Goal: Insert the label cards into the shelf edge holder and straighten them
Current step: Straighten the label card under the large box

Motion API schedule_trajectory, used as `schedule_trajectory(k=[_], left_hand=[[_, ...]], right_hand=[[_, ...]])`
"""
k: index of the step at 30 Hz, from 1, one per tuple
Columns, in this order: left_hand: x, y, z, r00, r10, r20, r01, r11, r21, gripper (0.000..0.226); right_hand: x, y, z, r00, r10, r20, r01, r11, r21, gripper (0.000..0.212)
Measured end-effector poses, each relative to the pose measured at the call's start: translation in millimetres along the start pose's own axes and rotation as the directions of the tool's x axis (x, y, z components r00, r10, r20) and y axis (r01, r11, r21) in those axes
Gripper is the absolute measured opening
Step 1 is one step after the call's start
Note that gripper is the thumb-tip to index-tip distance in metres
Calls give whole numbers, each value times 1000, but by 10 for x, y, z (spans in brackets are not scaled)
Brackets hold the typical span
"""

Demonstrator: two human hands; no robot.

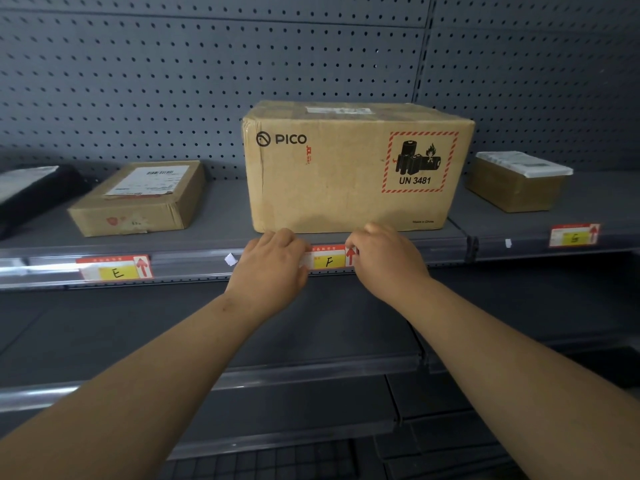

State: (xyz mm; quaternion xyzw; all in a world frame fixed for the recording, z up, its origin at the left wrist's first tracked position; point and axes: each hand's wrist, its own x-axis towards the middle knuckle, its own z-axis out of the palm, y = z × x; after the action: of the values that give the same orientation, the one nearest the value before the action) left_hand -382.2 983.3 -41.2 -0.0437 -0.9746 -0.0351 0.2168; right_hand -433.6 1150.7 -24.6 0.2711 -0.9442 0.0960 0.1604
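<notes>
A red, white and yellow label card marked F (329,258) sits in the shelf edge holder (194,266), below the big box. My left hand (272,261) covers the card's left end with its fingers curled on it. My right hand (382,259) pinches the right end by the red arrow. A card marked E (116,268) sits in the holder to the left, slightly tilted. A third card (574,234) sits in the holder of the right shelf section.
A large PICO cardboard box (353,168) stands on the shelf just behind my hands. A flat carton (138,199) lies to the left, a dark package (31,192) at the far left, a small box (516,181) to the right. Lower shelves (311,368) jut out beneath my arms.
</notes>
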Motion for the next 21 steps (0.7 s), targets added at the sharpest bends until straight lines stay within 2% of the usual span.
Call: schedule_trajectory(k=[6,13,21], left_hand=[[58,98,-135,997,48,-67,-47,999,11,36],[276,460,-198,974,205,-100,-208,978,-17,30],[486,1078,-29,921,380,-90,-387,919,-81,34]], right_hand=[[-11,49,-178,999,22,-39,-21,999,24,25],[-162,375,-469,985,170,-33,-171,985,-27,27],[-512,971,-819,940,341,-25,-341,931,-128,29]])
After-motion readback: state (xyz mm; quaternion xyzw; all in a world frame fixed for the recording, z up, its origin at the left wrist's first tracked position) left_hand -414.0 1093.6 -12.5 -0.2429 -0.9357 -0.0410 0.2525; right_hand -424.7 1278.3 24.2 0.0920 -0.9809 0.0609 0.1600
